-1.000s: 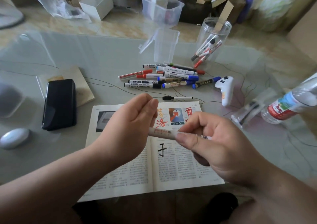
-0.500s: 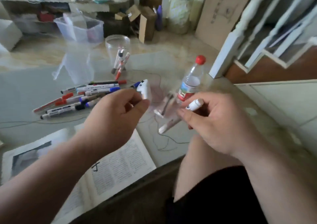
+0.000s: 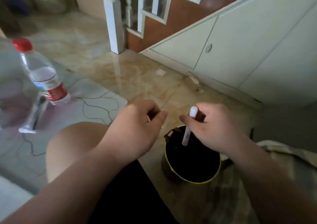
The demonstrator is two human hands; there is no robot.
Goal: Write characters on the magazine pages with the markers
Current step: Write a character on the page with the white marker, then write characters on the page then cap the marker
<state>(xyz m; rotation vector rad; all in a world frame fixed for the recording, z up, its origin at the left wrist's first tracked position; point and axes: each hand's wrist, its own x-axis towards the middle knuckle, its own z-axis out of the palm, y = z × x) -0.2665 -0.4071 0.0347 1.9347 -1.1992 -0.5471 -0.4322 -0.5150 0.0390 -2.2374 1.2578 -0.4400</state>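
— Tiled floor (image 3: 120, 66) beside the seat, and a yellow-rimmed bin (image 3: 197, 182) right by the knee. What's going on?

— The right hand (image 3: 221, 131) grips a white marker (image 3: 186, 136), nearly upright, with its lower end over the mouth of the bin. I'd guess it's a spent one about to be thrown out.

— How do you do that cleanly?

— Hold it over the middle of the opening, well inside the rim, and let it fall straight down. Then go back to the bench (image 3: 96, 103) for a fresh one.

— And the left hand (image 3: 135, 129)?

— It's just beside the right, fingers curled and thumb towards the forefinger. It may be pinching a cap, but I can't tell. If so, that should go in too.

— Where's the magazine?

— Out of view, and so are the other markers. Only a corner of the bench shows, at the left, with a red-capped bottle (image 3: 44, 76) and something clear and blurred next to it.

— Anything else unclear?

— The inside of the bin is too dark to read, and the marker's colour and tip don't show. Further off are the stairs (image 3: 154, 23), with cupboard doors (image 3: 257, 52) underneath.
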